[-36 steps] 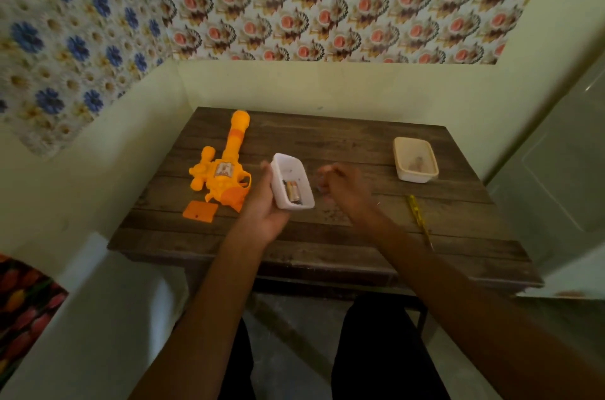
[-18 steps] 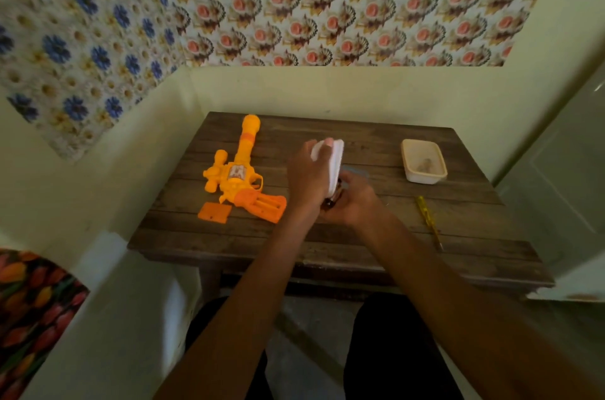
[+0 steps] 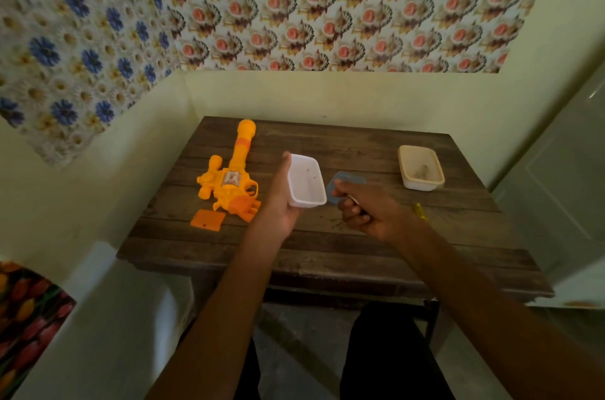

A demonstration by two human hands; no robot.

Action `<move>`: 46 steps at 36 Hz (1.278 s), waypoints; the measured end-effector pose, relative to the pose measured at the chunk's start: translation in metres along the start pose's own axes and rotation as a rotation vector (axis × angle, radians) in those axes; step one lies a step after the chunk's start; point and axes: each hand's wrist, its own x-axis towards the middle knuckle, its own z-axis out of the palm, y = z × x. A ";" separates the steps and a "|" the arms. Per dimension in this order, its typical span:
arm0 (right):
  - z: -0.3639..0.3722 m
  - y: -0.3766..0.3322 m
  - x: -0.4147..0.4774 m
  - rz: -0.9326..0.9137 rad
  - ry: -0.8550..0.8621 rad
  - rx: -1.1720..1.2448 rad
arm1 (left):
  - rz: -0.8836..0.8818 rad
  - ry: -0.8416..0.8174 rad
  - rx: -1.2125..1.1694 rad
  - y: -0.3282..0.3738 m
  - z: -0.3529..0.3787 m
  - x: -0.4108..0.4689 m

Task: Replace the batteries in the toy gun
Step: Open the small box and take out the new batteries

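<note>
The person sits at a small wooden table (image 3: 327, 252) pushed into a corner, both bare forearms reaching out over it.

The left hand (image 3: 280, 203) holds a white plastic tub (image 3: 306, 181) up off the table. The thumb lies along the tub's left wall and the palm cups it from below. The fingers are hidden behind it, so I cannot see how they lie. The tub is tipped so that its open side faces the person, and its pale inside shows a couple of dark specks.

The right hand (image 3: 363, 211) hovers just right of the tub, fingers curled tight into a fist. A small object (image 3: 353, 200) with a metal glint pokes out by the thumb. It is too small for me to say what it is. Behind that fist a blue-grey lid (image 3: 347, 177) lies flat on the wood.

The toy gun (image 3: 234, 181), yellow and orange, lies flat on the left part of the table. Its barrel points away towards the wall and its darker orange grip points towards the near edge. Neither hand touches it. A flat orange cover (image 3: 208, 219) lies just beside the grip, on the near side.

Over on the right, well apart from the hands, stands a beige tub (image 3: 420, 167) with something dull and blurred in its bottom. A yellow screwdriver (image 3: 420, 213) lies near it, partly hidden by the right forearm.
</note>
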 end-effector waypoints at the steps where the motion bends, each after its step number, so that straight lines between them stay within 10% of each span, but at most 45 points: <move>1: 0.000 -0.002 -0.003 -0.019 -0.009 -0.058 | -0.012 -0.008 -0.004 -0.001 0.002 0.001; 13: 0.010 -0.014 0.007 -0.197 0.300 -0.569 | -0.034 -0.023 -0.009 0.000 0.020 0.013; 19: 0.006 -0.016 0.053 -0.232 0.454 -0.711 | 0.247 0.250 0.413 -0.008 0.006 0.027; 31: 0.011 -0.033 0.108 -0.122 0.509 -0.757 | 0.291 0.183 0.378 0.001 -0.031 0.031; 36: 0.010 -0.021 0.102 -0.351 0.659 -0.923 | 0.344 0.199 0.324 0.009 -0.049 0.028; 46: 0.078 0.021 0.039 -0.491 -0.150 -1.348 | 0.408 0.371 0.349 0.010 -0.097 0.011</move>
